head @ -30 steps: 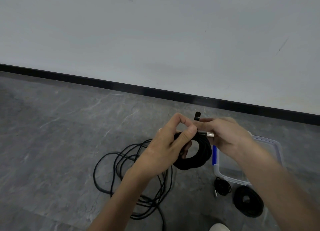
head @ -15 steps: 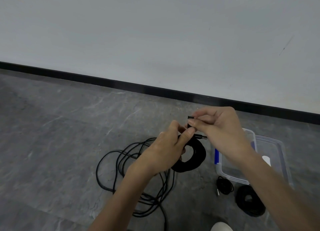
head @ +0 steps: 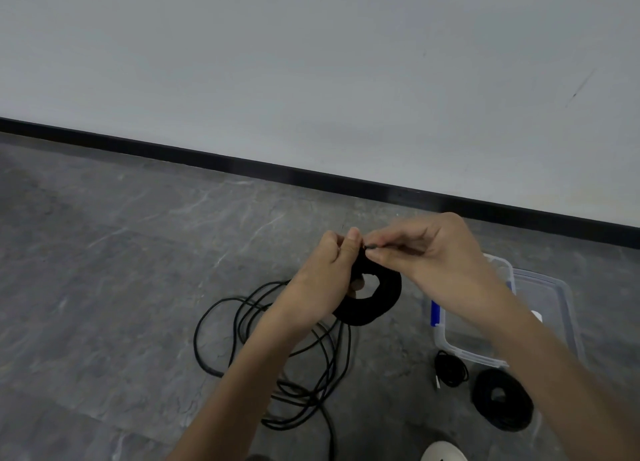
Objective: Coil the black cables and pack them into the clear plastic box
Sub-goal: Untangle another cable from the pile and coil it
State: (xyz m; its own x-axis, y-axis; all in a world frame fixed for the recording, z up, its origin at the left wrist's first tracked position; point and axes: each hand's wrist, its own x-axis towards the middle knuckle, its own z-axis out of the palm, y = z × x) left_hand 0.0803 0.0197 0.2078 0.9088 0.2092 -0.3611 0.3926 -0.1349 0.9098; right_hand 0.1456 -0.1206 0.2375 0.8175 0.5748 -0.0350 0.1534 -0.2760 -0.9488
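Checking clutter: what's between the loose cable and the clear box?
Head view: only bare floor between loose cable and clear box; the held coil hangs above it.

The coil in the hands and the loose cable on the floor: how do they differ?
The held coil is wound into a tight, thick ring; the loose cable sprawls in wide, thin, overlapping loops. The held coil is off the floor, gripped by the left hand while the right hand pinches an end at its top; the loose cable lies on the grey floor. Both are black, and neither is in the clear box.
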